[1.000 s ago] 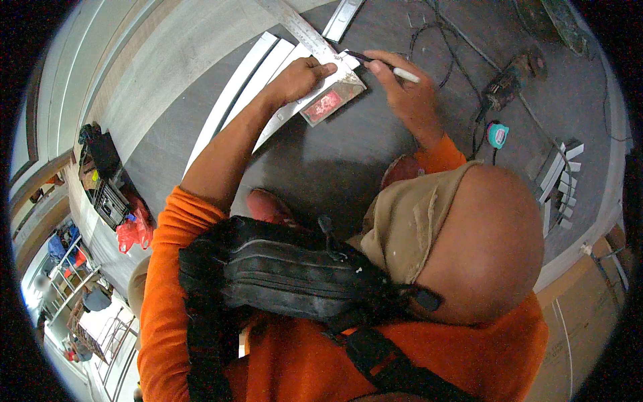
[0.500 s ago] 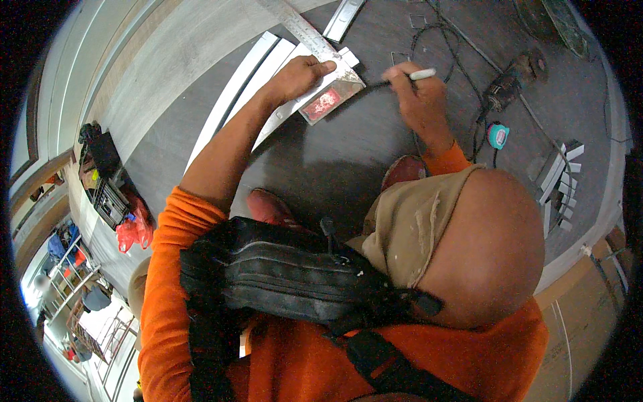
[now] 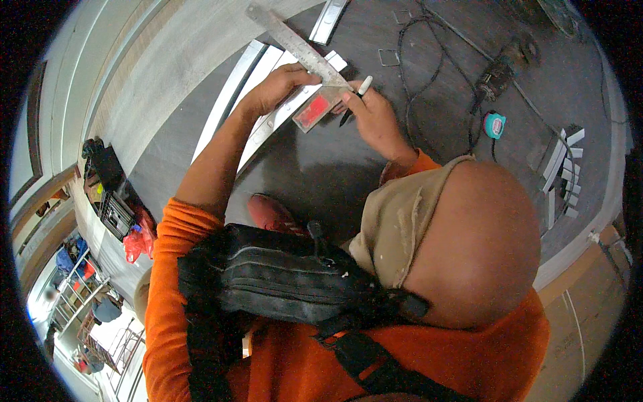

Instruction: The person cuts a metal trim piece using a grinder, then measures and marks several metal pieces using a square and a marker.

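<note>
Currently, the try square (image 3: 321, 65) lies between my two hands, across the white trim strip (image 3: 264, 127). My right hand (image 3: 376, 124) is closed around a marker pen (image 3: 365, 86), with its fingers at the square's corner. My left hand (image 3: 276, 88) rests on the strip with the thumb reaching the blade; whether it pinches anything, I cannot tell.

Handling, as judged: the square should be rigid and moderately weighty toward the stock, so grip it there. The strip should be light, smooth, prone to slide and flexible along its length; support it by both long edges.

Materials: the blade is flat, graduated, worn grey metal. The stock is a scuffed block with a red patch. The strip is glossy and narrow. Right of my right hand sits a rounded teal tape measure (image 3: 494, 125).
</note>
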### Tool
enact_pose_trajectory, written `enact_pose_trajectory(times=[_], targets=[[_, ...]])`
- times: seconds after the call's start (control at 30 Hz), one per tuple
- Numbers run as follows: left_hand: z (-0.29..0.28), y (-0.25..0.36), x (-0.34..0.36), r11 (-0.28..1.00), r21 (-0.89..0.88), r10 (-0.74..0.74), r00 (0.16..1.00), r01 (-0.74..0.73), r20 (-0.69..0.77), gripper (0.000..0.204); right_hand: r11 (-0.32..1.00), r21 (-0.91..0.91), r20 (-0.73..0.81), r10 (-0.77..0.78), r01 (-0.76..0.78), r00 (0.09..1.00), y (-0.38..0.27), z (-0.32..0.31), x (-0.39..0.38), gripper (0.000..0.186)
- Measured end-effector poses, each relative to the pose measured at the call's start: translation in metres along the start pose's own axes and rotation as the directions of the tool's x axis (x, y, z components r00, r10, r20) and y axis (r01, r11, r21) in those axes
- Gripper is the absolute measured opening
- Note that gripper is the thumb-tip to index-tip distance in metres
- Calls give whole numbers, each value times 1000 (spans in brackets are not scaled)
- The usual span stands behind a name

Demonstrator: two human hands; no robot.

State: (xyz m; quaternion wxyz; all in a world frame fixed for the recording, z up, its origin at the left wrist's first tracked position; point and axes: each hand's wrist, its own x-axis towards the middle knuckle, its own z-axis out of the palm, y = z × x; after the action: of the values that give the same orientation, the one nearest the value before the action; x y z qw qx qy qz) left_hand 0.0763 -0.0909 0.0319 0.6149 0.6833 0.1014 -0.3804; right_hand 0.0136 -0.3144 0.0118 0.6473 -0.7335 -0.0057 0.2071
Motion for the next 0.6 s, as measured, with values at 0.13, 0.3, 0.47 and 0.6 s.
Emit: enact_pose_trajectory(times=[0.13, 0.3, 0.47, 0.6], targets=[[-30, -18, 3, 997, 53, -56, 993, 51, 104, 53, 999, 22, -4, -25, 25, 1000, -1, 5, -7, 34], [-9, -1, -5, 980, 194, 25, 994, -45, 107, 61, 996, 77, -19, -43, 45, 999, 5, 2, -12, 35], [-5, -11, -1, 868, 460, 220, 975, -186, -21, 62, 987, 158, -12, -37, 38, 999, 1, 7, -10, 33], [-5, -7, -8, 798, 578, 254, 965, -170, -67, 70, 997, 33, -57, -61, 63, 997, -2, 5, -7, 29]])
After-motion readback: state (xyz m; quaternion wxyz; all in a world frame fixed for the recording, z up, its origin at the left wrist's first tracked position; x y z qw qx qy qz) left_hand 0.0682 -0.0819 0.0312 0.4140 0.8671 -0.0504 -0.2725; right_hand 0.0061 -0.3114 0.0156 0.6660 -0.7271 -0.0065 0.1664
